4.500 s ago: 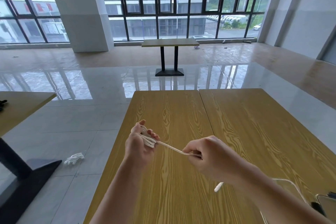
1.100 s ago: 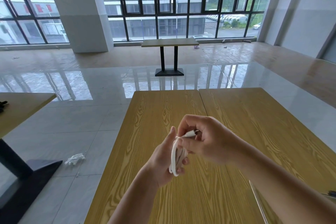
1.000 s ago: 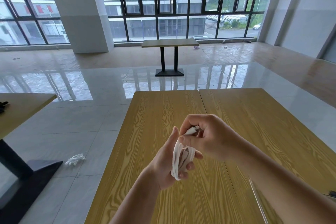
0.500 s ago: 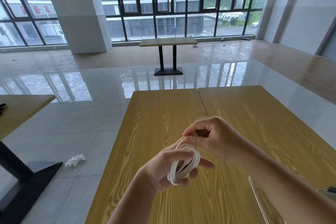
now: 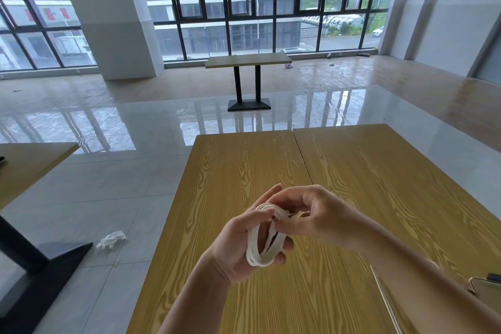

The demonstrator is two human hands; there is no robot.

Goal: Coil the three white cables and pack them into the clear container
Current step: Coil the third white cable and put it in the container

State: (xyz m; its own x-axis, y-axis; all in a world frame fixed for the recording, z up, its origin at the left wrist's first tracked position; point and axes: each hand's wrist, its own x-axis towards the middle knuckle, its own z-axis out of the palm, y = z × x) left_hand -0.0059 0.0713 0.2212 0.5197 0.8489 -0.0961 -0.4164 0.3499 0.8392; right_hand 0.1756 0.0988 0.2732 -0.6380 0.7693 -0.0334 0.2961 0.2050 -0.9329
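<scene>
A white cable is wound into a small coil of several loops. My left hand holds the coil, with fingers through the loops and thumb on top. My right hand pinches the cable's end at the top of the coil, right against my left hand. Both hands hover above the wooden table. The clear container shows only as a thin transparent edge at the lower right, mostly hidden by my right forearm. No other white cables are visible.
A phone-like flat object lies at the right edge of the table. A second table top adjoins on the right. On the floor to the left lies a white crumpled bundle beside another table's black foot.
The cable was stretched between my hands; it is now fully wound on my left hand. Over the last second my right hand lowered the end onto the coil's top.
</scene>
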